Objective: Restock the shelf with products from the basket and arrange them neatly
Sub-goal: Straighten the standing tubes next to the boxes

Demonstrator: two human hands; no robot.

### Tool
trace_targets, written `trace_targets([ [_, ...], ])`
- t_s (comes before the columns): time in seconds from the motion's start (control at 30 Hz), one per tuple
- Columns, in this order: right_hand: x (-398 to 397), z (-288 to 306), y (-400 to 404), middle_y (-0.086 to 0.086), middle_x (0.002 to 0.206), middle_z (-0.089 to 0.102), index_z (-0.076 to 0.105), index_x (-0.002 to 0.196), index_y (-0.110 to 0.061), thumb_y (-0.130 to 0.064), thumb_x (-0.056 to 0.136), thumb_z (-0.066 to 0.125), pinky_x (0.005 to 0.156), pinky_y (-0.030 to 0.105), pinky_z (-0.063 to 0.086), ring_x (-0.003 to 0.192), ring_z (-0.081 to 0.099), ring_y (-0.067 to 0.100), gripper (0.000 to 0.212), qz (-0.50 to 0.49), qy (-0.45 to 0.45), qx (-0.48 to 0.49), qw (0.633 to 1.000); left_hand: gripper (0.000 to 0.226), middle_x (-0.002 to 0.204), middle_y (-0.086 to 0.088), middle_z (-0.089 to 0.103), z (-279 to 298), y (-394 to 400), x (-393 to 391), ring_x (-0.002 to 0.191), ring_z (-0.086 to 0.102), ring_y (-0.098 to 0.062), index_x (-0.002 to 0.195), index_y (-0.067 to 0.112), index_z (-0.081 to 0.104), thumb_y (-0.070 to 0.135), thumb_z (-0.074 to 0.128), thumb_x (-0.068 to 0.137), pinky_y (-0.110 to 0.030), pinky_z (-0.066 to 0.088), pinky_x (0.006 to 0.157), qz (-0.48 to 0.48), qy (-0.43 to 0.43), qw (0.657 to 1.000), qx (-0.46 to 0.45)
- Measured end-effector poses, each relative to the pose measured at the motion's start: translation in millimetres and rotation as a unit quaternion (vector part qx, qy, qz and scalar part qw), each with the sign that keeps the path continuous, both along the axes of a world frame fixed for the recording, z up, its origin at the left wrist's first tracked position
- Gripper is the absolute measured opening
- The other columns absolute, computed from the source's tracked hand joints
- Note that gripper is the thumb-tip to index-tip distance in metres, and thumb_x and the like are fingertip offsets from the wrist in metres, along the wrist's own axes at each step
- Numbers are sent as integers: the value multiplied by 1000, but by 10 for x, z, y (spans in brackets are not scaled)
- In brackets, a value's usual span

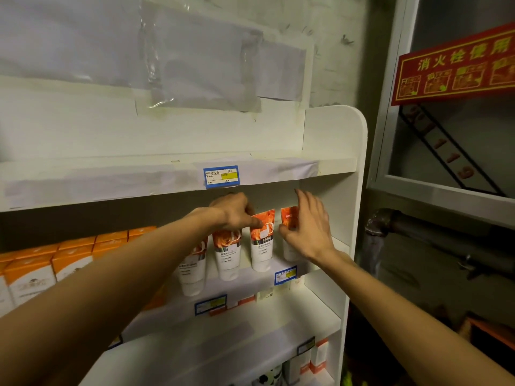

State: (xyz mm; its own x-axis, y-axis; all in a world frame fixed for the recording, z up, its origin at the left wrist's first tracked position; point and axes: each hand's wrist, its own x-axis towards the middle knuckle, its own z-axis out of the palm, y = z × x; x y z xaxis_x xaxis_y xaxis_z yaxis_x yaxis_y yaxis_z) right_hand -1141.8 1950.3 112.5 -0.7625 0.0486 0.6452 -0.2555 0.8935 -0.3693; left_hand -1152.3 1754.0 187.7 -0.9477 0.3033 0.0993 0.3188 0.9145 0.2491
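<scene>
On the middle shelf (278,270), the right hand (308,227) grips the rightmost tube (289,218) while the left hand (237,210), fingers curled, steadies its neighbour (262,240); keep labels forward, evenly spaced.

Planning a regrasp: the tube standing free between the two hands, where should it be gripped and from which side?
Grip the middle tube on its flat orange upper part, pinching front to back, coming from the open shelf front. It stands cap down with the flat crimped end up, and neighbouring tubes flank it closely, so the sides look cramped. The left hand already touches its top corner; the right hand covers the rightmost tube.
</scene>
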Motion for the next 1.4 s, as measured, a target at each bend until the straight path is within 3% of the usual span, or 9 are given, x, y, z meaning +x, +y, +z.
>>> trace_targets([
  [0.07,-35,3,20,9,162,17,9,155,-14,-46,75,79,120,48,22,149,18,31,111,-20,-55,-31,998,37,93,0,75,-13,87,-17,79,71,-16,105,18,75,49,71,86,-34,60,77,12,23,1000,-7],
  [0.17,-82,-65,64,13,162,13,-11,155,-14,-34,70,88,114,47,31,145,29,36,132,-9,-203,-200,959,30,89,-1,73,10,137,-23,78,68,-16,100,15,74,42,73,87,-29,56,70,16,25,999,-11],
  [0.23,-96,-178,71,13,153,35,-17,154,-15,-25,72,87,108,47,41,133,47,35,132,9,-272,-276,922,28,86,1,71,33,130,-53,77,68,-16,101,15,75,40,74,87,-27,53,64,13,3,1000,-8],
  [0.3,-107,-285,72,9,133,57,0,153,-15,-24,76,84,98,46,52,117,61,31,114,18,-297,-300,906,27,82,1,72,22,121,-103,75,69,-15,97,15,76,40,75,86,-27,53,63,9,2,1000,0],
  [0.4,-163,-435,85,5,123,63,38,127,-21,-30,80,79,88,44,57,108,65,27,63,13,-264,-250,932,27,86,0,74,-15,115,-159,76,70,-16,95,16,77,41,75,86,-29,56,69,6,11,1000,12],
  [0.53,-176,-507,79,2,120,65,46,116,-26,-34,88,70,83,43,60,100,68,24,38,8,-243,-211,947,26,86,1,74,-56,94,-192,75,70,-15,92,17,77,42,74,86,-28,54,67,-1,20,1000,22],
  [1.13,-245,-524,114,4,123,62,43,125,-21,-31,83,76,83,36,56,105,65,24,54,15,-262,-210,942,33,89,-1,74,-106,26,-154,78,71,-17,95,19,75,51,68,88,-36,60,79,-14,3,999,39],
  [1.27,-126,-433,77,6,140,47,32,141,-21,-38,75,80,98,46,52,122,54,27,84,-12,-144,-197,970,60,115,-3,71,-68,-54,-123,96,70,-21,126,17,65,60,68,84,-38,58,87,-8,-25,999,31],
  [1.4,43,-130,7,6,155,32,26,151,-17,-47,80,70,117,44,28,143,29,26,89,12,9,-23,1000,84,137,-6,58,45,-263,-68,117,61,-26,142,14,47,63,71,79,-42,52,101,23,-64,998,-7],
])
